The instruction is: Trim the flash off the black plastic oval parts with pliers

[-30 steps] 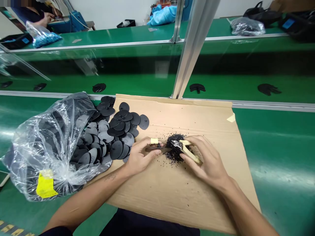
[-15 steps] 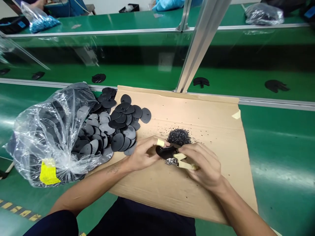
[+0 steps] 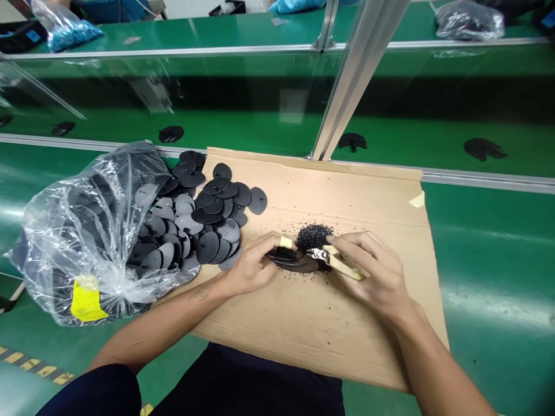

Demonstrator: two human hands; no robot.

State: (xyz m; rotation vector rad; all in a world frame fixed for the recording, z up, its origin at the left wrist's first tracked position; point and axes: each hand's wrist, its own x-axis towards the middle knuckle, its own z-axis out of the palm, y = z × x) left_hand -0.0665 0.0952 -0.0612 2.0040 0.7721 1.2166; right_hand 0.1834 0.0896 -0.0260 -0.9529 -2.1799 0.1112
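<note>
My left hand (image 3: 254, 264), with pale tape round one finger, grips a black plastic part (image 3: 295, 263) by its left end. In my right hand (image 3: 375, 268) is a pair of nippers (image 3: 336, 261) with cream-coloured handles. Their metal jaws lie at the upper right edge of the part; whether they touch it I cannot tell. Just behind the part is a heap of small black scraps (image 3: 314, 236) on the cardboard sheet (image 3: 281, 323). Many round black discs (image 3: 208, 247) lie piled to the left of my left hand.
A clear plastic bag (image 3: 87, 231) of black discs, with a yellow label, lies at the left. Behind the cardboard a slanting metal post (image 3: 347, 86) rises. On the green conveyor beyond lie several black parts (image 3: 483, 149). Bags (image 3: 470, 22) rest on the far ledge.
The nippers have swung round so their jaws sit higher, at the part's upper right edge. My right hand has shifted slightly right, and the black part is turned to another angle.
</note>
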